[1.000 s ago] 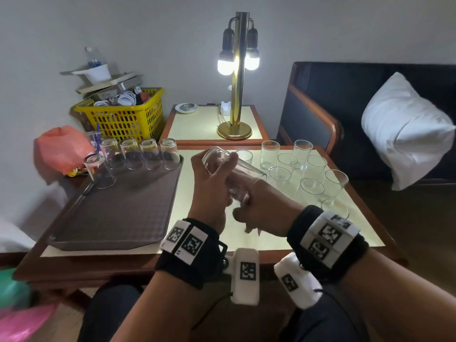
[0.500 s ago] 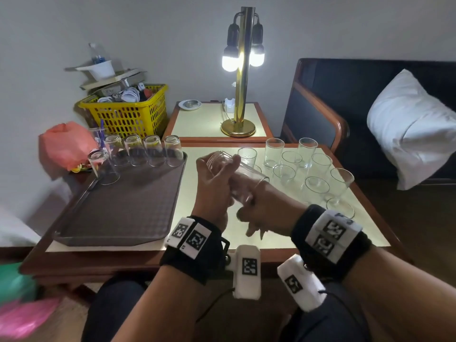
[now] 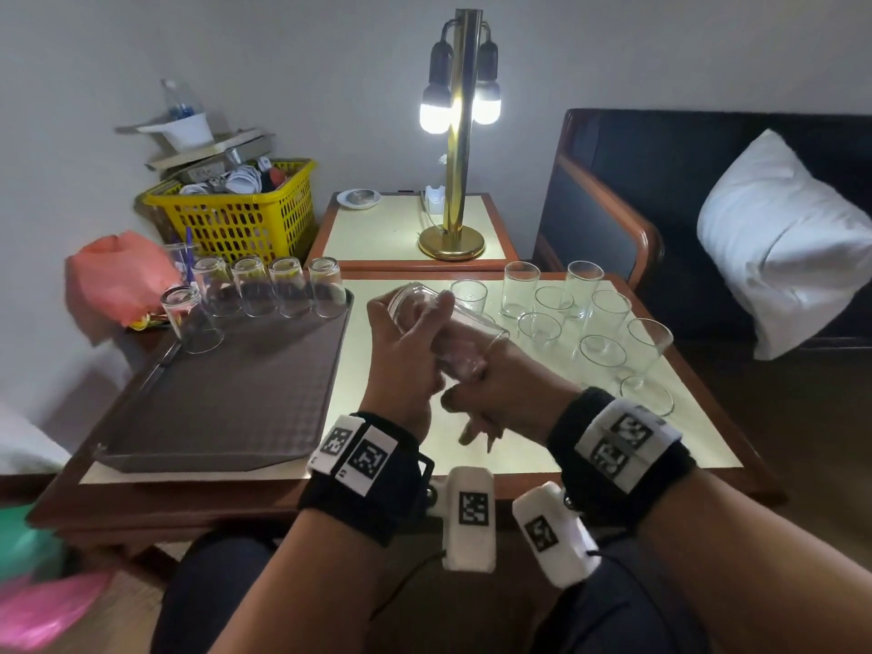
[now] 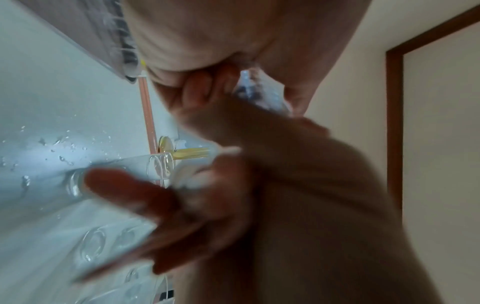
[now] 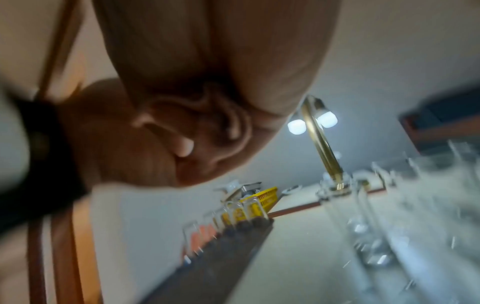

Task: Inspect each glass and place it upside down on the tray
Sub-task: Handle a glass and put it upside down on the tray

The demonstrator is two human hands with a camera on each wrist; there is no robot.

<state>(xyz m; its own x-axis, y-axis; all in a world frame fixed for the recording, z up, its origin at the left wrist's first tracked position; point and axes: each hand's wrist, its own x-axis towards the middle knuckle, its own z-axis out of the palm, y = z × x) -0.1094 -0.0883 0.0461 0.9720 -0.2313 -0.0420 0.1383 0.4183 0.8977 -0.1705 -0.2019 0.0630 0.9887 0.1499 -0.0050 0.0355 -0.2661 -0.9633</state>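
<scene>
A clear glass (image 3: 448, 325) lies tilted on its side in the air over the middle of the table, base up-left, mouth down-right. My left hand (image 3: 415, 323) grips its base end with fingers (image 4: 207, 86) curled round the glass (image 4: 259, 94). My right hand (image 3: 476, 370) holds the mouth end, its lower fingers hanging loose. The brown tray (image 3: 226, 408) lies on the left; several upturned glasses (image 3: 257, 292) line its far edge and one more (image 3: 191, 318) stands at its far-left corner. Several upright glasses (image 3: 606, 318) stand on the table's right half.
The cream table top (image 3: 684, 441) has a wooden rim. Behind it a side table carries a lit brass lamp (image 3: 455, 181). A yellow basket (image 3: 236, 214) and a pink bag (image 3: 118, 276) sit at the far left. A dark sofa with a white pillow (image 3: 792, 238) stands on the right.
Both hands have kept hold of the tilted glass and stayed nearly in place. The head view has shifted slightly.
</scene>
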